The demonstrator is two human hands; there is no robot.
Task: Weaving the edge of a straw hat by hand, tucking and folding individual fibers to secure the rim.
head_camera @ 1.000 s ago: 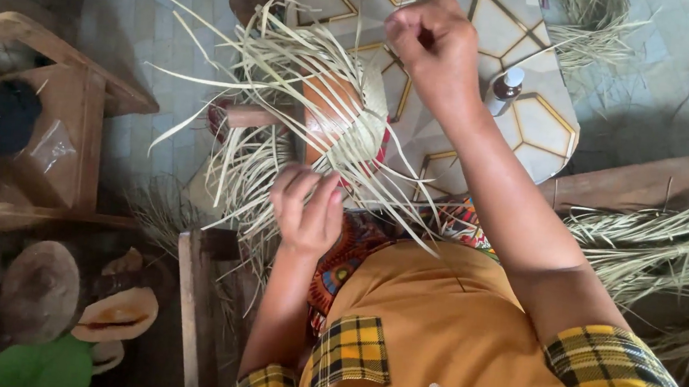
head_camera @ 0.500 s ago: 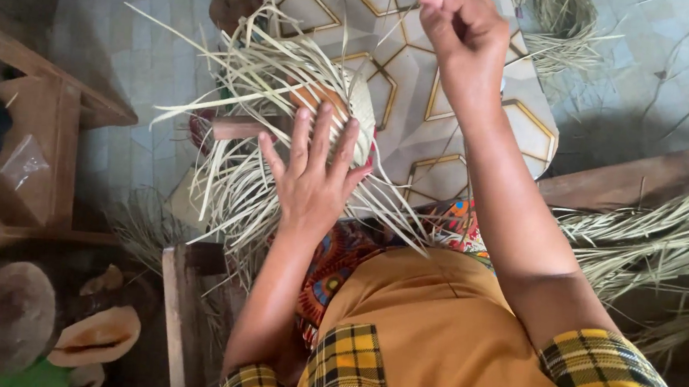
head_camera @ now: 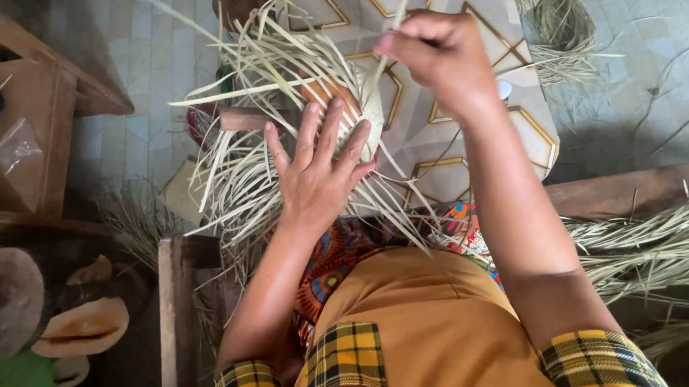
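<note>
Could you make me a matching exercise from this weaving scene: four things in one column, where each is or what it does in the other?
1. left hand
2. right hand
3. loose straw bundle
4. wooden stool

a. pinching one strip, raised
b. far left, on the tiled floor
c. spread flat on the woven piece
d. lying at the right

Pairs: 1-c, 2-a, 3-d, 4-b

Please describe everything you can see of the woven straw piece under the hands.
The woven straw piece looks like pale dried leaf strips, tightly plaited into a rounded middle over a brownish form, with many loose ends fanning outward. It sits in front of the person's lap. The left hand lies flat on it, fingers spread; the right hand pinches one strip, pulling upward.
</note>
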